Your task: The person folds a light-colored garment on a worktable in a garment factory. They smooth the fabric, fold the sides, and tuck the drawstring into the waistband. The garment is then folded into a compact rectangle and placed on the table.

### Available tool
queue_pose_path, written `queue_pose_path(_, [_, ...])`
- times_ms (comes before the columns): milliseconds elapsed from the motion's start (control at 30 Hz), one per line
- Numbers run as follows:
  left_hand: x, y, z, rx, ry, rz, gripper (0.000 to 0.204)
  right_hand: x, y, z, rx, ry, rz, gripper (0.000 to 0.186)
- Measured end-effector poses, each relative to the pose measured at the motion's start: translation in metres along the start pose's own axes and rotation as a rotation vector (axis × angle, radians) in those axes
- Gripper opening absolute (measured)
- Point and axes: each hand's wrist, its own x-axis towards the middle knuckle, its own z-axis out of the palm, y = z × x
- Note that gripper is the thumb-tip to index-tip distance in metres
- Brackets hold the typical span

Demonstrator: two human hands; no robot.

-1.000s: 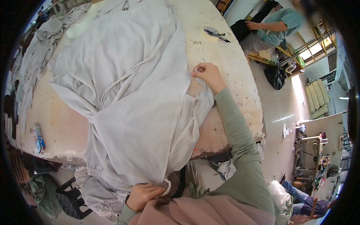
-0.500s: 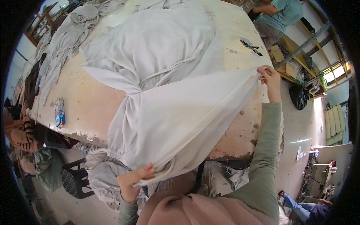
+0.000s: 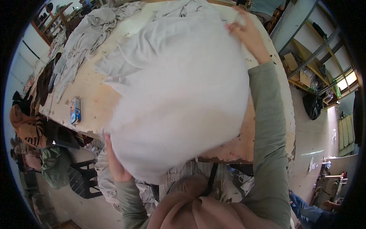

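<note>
We saw a large white cloth [image 3: 179, 99], blurred and puffed up, spread above the pale worktop [image 3: 91, 95] and hiding most of it. Our right hand [image 3: 248, 34] was stretched far ahead, fingers clenched on the far edge. Our left hand [image 3: 116, 164] was low near the body, gripping the near edge.
</note>
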Motion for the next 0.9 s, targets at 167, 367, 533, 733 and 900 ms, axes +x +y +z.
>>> queue_pose_path(167, [0.040,-0.017,-0.038,-0.081,-0.069,-0.058,0.039,-0.073,0.010,0.018,-0.021,-0.430,0.146,0.040])
queue_pose_path(367, [0.039,-0.025,-0.073,0.150,0.064,0.195,0.037,-0.144,0.048,-0.005,-0.243,-0.471,0.175,0.039])
queue_pose_path(533, [0.029,0.009,-0.055,0.320,0.153,0.471,0.038,-0.179,0.062,-0.038,-0.128,-0.535,0.558,0.032])
queue_pose_path(733, [0.022,0.033,-0.038,0.454,0.192,0.634,0.041,-0.169,0.022,-0.138,0.215,-0.315,0.522,0.027])
queue_pose_path(900, [0.044,0.052,-0.027,0.674,0.117,0.559,0.044,-0.141,0.008,-0.161,0.185,-0.219,0.484,0.024])
